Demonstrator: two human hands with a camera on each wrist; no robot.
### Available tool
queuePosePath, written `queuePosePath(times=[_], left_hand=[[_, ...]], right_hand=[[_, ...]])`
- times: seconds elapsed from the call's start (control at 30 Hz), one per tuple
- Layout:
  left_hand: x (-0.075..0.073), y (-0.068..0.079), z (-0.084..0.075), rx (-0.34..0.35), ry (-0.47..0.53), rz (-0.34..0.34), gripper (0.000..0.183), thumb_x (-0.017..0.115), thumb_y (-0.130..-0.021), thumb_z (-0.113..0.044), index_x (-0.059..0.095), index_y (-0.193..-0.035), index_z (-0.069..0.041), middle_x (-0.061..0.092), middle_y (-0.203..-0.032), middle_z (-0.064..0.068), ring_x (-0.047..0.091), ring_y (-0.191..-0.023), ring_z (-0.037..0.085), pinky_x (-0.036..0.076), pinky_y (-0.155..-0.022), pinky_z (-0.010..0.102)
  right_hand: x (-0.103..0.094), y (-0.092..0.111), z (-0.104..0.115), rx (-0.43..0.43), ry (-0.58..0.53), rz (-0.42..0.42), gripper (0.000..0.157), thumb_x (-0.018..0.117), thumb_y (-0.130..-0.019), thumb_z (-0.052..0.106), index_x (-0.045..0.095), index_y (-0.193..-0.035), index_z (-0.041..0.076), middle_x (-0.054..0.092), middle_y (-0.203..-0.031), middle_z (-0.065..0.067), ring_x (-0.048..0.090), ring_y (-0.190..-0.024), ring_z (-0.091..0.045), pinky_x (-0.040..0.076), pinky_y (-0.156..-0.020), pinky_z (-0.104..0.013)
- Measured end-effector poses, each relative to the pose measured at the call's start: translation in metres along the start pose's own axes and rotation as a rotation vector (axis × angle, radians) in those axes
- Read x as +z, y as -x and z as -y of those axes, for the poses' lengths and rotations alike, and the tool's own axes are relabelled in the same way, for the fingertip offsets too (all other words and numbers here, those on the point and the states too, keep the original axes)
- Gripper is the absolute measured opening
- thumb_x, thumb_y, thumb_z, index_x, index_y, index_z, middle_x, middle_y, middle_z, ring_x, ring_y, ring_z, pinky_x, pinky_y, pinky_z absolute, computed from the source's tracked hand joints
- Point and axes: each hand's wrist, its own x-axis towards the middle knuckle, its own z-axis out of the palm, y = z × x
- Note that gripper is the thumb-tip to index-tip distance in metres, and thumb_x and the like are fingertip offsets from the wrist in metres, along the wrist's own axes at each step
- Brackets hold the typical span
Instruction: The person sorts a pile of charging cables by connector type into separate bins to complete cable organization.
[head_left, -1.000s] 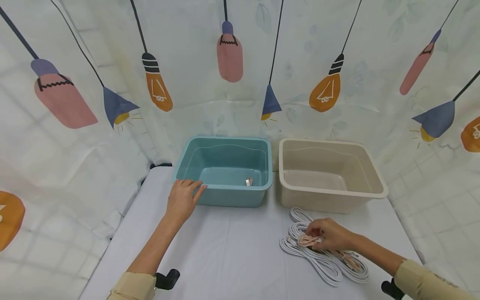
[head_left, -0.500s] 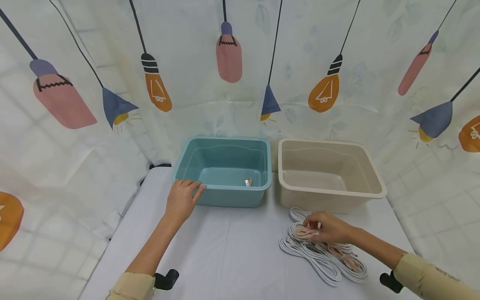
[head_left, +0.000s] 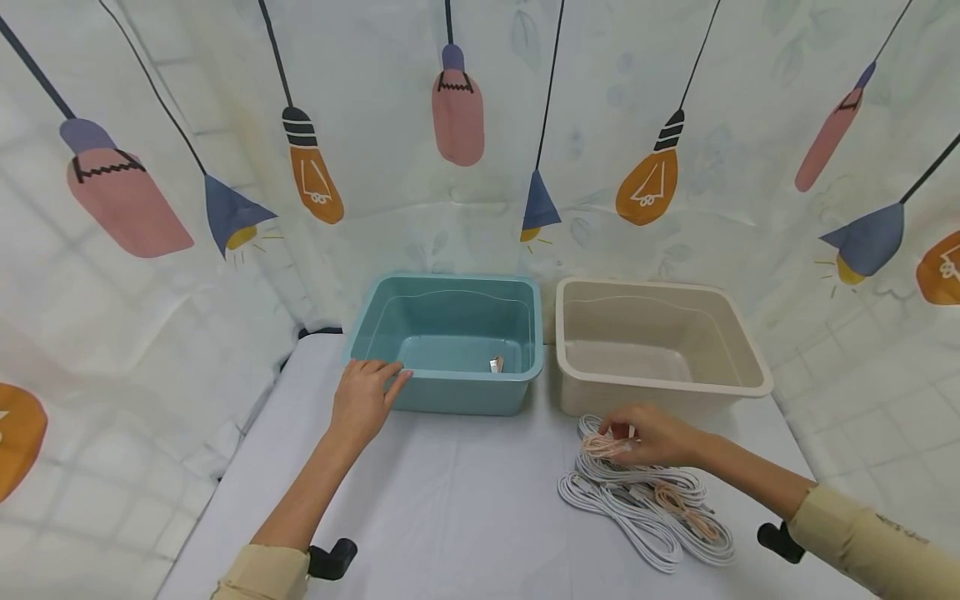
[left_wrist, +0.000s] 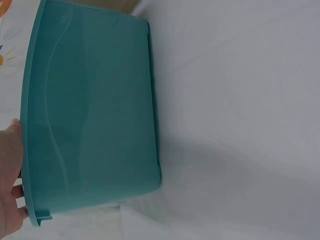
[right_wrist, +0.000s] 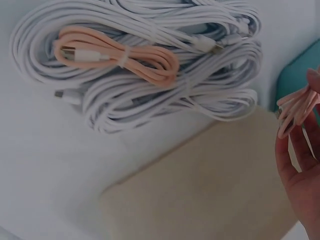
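Observation:
In the head view my right hand (head_left: 651, 435) pinches a bundled peach USB cable (head_left: 603, 446) above the pile of white cables (head_left: 637, 508). The right wrist view shows the held peach cable (right_wrist: 295, 107) lifted clear of the pile, its loops between thumb and fingers. A second peach USB cable (right_wrist: 117, 56), tied in the middle, lies on the white coils. My left hand (head_left: 363, 396) rests on the near left rim of the blue bin (head_left: 457, 392), fingers relaxed over the edge. Inside that bin is a small white and peach thing (head_left: 497, 364), partly hidden by the front wall.
To the right of the blue bin stands a beige bin (head_left: 660, 400), close behind the cables. Both bins stand at the back of a table with a white cloth (head_left: 465, 500). A curtain (head_left: 375, 167) printed with lamps hangs behind and at both sides.
My right hand has lifted the peach cable from the pile and moved it away from me, slightly left, towards the bins. My left hand has stayed on the blue rim.

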Motion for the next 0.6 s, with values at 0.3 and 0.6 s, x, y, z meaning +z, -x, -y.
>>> queuePosePath(times=[0.3, 0.6], left_hand=[[-0.001, 0.0, 0.0, -0.002, 0.002, 0.0, 0.028, 0.08, -0.095, -0.015, 0.079, -0.111, 0.007, 0.076, -0.107, 0.025, 0.068, -0.107, 0.049, 0.045, -0.109, 0.071], [0.0, 0.0, 0.0, 0.005, 0.01, -0.014, 0.027, 0.081, -0.094, -0.014, 0.079, -0.11, 0.007, 0.076, -0.106, 0.025, 0.068, -0.106, 0.049, 0.044, -0.109, 0.072]], right_hand=[[-0.021, -0.02, 0.015, -0.068, 0.032, -0.045, 0.026, 0.087, -0.082, 0.005, 0.074, -0.105, 0.006, 0.064, -0.084, 0.006, 0.058, -0.078, -0.006, 0.056, -0.064, -0.025], [-0.04, -0.048, 0.03, -0.039, 0.087, -0.054, 0.026, 0.087, -0.084, 0.007, 0.075, -0.107, 0.006, 0.066, -0.085, 0.006, 0.059, -0.078, -0.008, 0.057, -0.066, -0.027]])
